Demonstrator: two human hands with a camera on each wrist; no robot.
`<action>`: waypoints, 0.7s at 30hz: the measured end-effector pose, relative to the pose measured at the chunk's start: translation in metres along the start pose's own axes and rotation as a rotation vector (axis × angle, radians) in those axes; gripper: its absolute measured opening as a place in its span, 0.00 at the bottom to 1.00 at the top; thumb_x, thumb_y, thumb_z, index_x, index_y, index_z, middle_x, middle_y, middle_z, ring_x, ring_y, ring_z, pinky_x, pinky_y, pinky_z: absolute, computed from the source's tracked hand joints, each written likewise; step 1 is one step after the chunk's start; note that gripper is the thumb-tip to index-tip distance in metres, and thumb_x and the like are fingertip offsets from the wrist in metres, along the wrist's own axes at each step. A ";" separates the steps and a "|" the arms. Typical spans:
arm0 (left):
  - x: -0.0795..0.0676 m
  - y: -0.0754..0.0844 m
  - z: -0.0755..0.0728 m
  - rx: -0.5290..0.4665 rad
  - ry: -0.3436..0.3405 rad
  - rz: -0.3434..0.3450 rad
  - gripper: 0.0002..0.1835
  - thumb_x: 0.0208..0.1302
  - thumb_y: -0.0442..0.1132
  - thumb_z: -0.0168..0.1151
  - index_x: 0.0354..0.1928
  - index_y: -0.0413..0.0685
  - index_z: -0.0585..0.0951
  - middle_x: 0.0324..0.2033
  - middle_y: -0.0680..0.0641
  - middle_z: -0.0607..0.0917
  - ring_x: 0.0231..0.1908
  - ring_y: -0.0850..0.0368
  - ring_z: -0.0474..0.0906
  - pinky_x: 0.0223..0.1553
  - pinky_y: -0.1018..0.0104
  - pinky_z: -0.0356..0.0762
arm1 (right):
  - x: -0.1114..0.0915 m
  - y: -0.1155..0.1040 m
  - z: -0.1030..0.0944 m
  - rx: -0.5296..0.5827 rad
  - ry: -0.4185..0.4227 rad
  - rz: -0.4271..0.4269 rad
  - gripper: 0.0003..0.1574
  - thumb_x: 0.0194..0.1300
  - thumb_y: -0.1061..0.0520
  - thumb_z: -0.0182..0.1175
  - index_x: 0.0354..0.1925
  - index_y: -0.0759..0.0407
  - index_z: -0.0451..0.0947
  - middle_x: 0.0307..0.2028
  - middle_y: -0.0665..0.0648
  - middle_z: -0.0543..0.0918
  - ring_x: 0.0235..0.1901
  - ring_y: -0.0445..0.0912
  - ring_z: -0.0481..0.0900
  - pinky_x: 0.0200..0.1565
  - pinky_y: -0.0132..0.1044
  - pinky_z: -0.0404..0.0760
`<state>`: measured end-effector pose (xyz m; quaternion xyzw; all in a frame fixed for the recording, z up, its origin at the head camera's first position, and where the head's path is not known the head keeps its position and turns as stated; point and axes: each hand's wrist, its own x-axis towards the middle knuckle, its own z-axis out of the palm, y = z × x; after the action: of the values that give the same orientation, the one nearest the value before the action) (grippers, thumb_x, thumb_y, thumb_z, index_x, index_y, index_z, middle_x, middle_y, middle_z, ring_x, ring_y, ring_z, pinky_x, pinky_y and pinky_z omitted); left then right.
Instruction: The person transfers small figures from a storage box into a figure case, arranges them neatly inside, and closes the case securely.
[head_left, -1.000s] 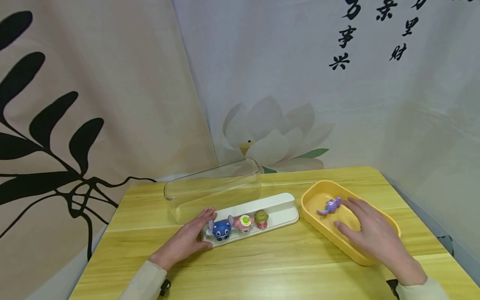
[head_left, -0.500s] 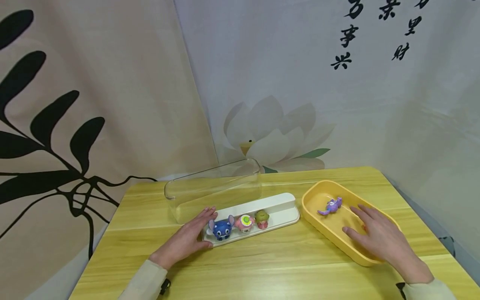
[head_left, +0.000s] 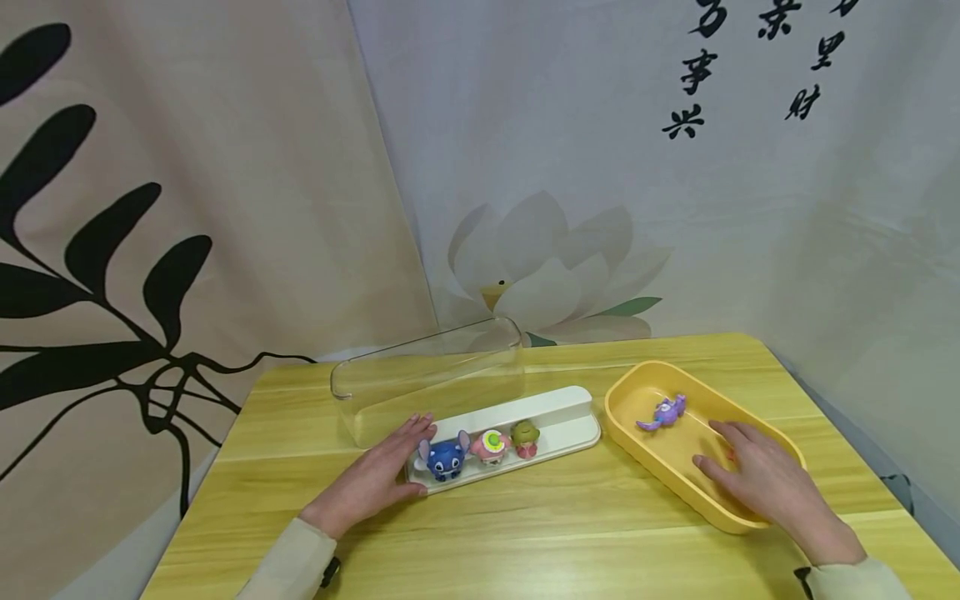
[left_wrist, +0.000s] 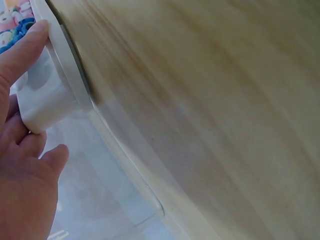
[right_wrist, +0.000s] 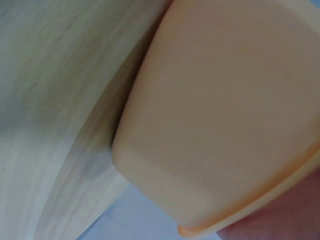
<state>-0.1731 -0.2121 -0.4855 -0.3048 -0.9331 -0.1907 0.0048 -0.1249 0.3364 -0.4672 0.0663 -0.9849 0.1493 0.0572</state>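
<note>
My left hand (head_left: 375,479) grips the left end of a white tray-like base (head_left: 566,429), thumb on the front edge and fingers at the back. In the left wrist view the thumb (left_wrist: 30,47) lies on its rim. On the base stand a blue big-eared figurine (head_left: 444,458), a pink figurine (head_left: 490,447) and a green-and-pink figurine (head_left: 525,438). My right hand (head_left: 772,479) reaches into a yellow tray (head_left: 637,454), thumb and fingers apart. A small reddish thing (head_left: 731,455) shows beneath it, mostly hidden. A purple figurine (head_left: 663,412) lies farther back in that tray.
A clear plastic cover (head_left: 435,375) stands behind the white base, near the back edge of the wooden table (head_left: 525,542). Printed cloth (head_left: 570,158) hangs behind the table. The yellow tray's outer wall (right_wrist: 215,110) fills much of the right wrist view.
My right hand has shifted right and toward me inside the yellow tray, away from the purple figurine, and the reddish thing has come into sight. My left hand stays on the white base.
</note>
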 end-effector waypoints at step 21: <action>0.000 0.001 -0.002 0.056 -0.006 0.023 0.50 0.59 0.49 0.78 0.78 0.42 0.64 0.80 0.42 0.59 0.78 0.41 0.54 0.73 0.43 0.62 | 0.005 0.008 0.003 -0.019 0.004 -0.047 0.42 0.60 0.52 0.74 0.62 0.77 0.73 0.48 0.74 0.81 0.45 0.66 0.81 0.47 0.63 0.82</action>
<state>-0.1729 -0.2115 -0.4835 -0.3156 -0.9346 -0.1633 0.0126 -0.1309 0.3426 -0.4715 0.0887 -0.9844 0.1385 0.0632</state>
